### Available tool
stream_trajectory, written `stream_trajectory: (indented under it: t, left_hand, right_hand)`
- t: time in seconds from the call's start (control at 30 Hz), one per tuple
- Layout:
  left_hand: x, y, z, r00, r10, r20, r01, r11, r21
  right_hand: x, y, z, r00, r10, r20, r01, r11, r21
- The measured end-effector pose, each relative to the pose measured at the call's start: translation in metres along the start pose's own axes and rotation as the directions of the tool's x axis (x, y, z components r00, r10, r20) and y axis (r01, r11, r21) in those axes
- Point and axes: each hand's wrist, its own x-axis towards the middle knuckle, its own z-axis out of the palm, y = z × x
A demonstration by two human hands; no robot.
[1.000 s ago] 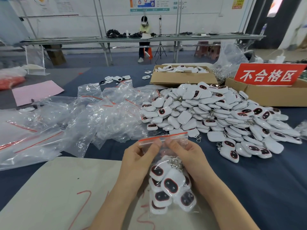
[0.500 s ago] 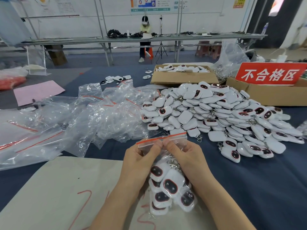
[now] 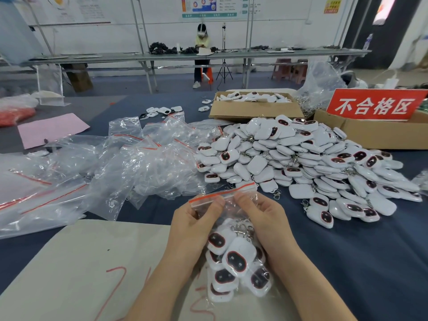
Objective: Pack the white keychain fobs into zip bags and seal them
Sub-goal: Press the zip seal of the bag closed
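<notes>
Crumpled empty bags [image 3: 129,167] run off the left edge. The left hand [image 3: 196,225] pinches the filled zip bag [image 3: 228,205] just under its red strip, and the fingers behind the plastic are hidden. The fobs inside [image 3: 236,262] rest low between the wrists. The right hand [image 3: 261,218] pinches the same rim. Whether the seal is closed cannot be told. The loose fob pile [image 3: 301,158] lies to the right, and a cardboard box [image 3: 375,135] is cut off at the edge.

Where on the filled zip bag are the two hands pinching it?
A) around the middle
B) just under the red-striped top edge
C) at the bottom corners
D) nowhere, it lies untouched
B: the left hand and right hand both pinch the zip bag just below its red strip, with the fobs hanging lower.
</notes>
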Motion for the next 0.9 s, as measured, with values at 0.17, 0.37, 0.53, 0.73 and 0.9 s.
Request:
stream_trajectory:
  t: [0.17, 0.37, 0.53, 0.73, 0.9]
  left_hand:
    - [-0.001, 0.002, 0.000, 1.000, 0.003, -0.009, -0.003, 1.000, -0.022]
    - [-0.001, 0.003, 0.000, 0.999, -0.003, -0.036, 0.002, 1.000, -0.016]
    - [-0.002, 0.005, 0.001, 1.000, -0.009, -0.021, 0.009, 1.000, -0.018]
    - [-0.002, 0.004, 0.000, 0.999, -0.020, -0.038, 0.019, 1.000, -0.014]
    - [-0.002, 0.002, 0.001, 0.997, -0.016, -0.071, 0.013, 0.999, -0.040]
  right_hand:
    - [0.002, 0.003, -0.003, 1.000, 0.012, 0.006, -0.012, 1.000, 0.009]
    - [0.006, 0.006, -0.008, 0.999, 0.027, -0.036, -0.025, 0.997, 0.067]
    - [0.007, 0.009, -0.009, 0.998, -0.016, -0.062, 0.019, 0.998, 0.053]
    - [0.008, 0.010, -0.010, 0.998, -0.001, -0.066, 0.004, 0.999, 0.050]
    - [0.008, 0.010, -0.009, 0.995, 0.035, -0.096, -0.026, 0.996, 0.091]
